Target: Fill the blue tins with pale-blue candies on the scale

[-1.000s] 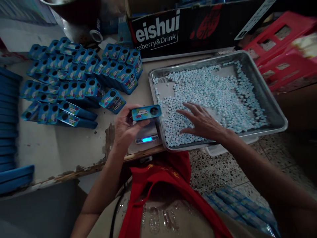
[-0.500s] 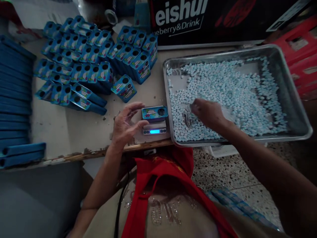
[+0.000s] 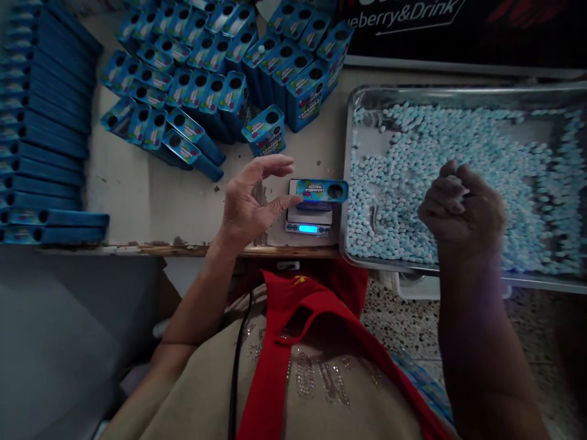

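Note:
A small blue tin with a round hole in its top lies on a pocket scale whose display glows blue. My left hand hovers just left of the tin, fingers spread, thumb tip near its end. My right hand is raised over the metal tray, fingers curled into a fist; what they hold is hidden. The tray is full of pale blue candies.
Many upright blue tins crowd the back of the table. Flat blue pieces are stacked at the left. A black cardboard box stands behind the tray. The table's worn front edge runs below the scale.
My left hand set the tin on the scale and let go. My right hand scooped in the candies, then closed and lifted above the tray. The view shifted left and down.

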Demonstrator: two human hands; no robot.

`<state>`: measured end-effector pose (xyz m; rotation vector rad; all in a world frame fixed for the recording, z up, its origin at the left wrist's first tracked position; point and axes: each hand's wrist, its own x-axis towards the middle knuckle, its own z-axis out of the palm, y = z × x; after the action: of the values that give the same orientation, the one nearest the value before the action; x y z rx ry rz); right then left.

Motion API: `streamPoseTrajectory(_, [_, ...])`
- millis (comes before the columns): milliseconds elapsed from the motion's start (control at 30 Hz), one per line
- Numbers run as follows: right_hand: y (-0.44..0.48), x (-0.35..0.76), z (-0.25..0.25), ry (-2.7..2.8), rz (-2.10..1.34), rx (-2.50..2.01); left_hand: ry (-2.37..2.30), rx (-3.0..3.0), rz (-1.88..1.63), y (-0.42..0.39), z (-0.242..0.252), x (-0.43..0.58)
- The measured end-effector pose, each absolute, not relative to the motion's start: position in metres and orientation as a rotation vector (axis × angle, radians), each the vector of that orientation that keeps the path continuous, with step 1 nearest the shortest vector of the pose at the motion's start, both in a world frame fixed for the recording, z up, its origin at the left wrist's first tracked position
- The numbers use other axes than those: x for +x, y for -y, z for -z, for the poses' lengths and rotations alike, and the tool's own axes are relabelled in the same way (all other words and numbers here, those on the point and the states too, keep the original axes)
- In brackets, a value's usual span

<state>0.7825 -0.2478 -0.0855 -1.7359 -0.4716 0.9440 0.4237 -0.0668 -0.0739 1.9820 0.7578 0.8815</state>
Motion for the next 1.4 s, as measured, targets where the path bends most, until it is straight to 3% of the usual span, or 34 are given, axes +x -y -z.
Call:
streamPoseTrajectory(133, [0.241, 0.776, 0.096, 0.565, -1.028, -1.563, -0.737, 1.972, -0.911, 0.066, 0.073, 0.421])
streamPoseTrajectory(333, [0.235, 0.756, 0.093, 0.453, -0.813, -1.519, -0.795, 1.94, -0.885, 0.065, 0.073, 0.42])
streamPoseTrajectory(467, [0.236, 0.74, 0.081, 0.629, -0.586, -1.719, -0.774, 1.941, -0.853, 0.068, 0.075, 0.421])
streamPoseTrajectory(733, [0.232, 0.739, 0.066, 1.143, -0.62, -2.277, -0.708, 1.965, -0.804, 0.067, 0.094, 0.424])
streamPoseTrajectory(900, [0.225, 0.737, 0.068, 0.939, -0.478, -2.166, -0.704, 1.952, -0.774, 0.07, 0.1, 0.429])
streamPoseTrajectory(1067, [0.229, 0.749, 0.08, 0.905, -0.696, -2.083, -0.635, 1.903, -0.788, 0.076, 0.115, 0.44])
streamPoseTrajectory(1233, [0.229, 0.743, 0.088, 1.179, -0.411, -1.912, -0.567, 1.925, -0.721, 0.069, 0.117, 0.463])
streamPoseTrajectory(1400, [0.2, 0.715, 0.099, 0.413, -1.027, -1.41, -0.378, 2.594, -0.804, 0.061, 0.063, 0.501])
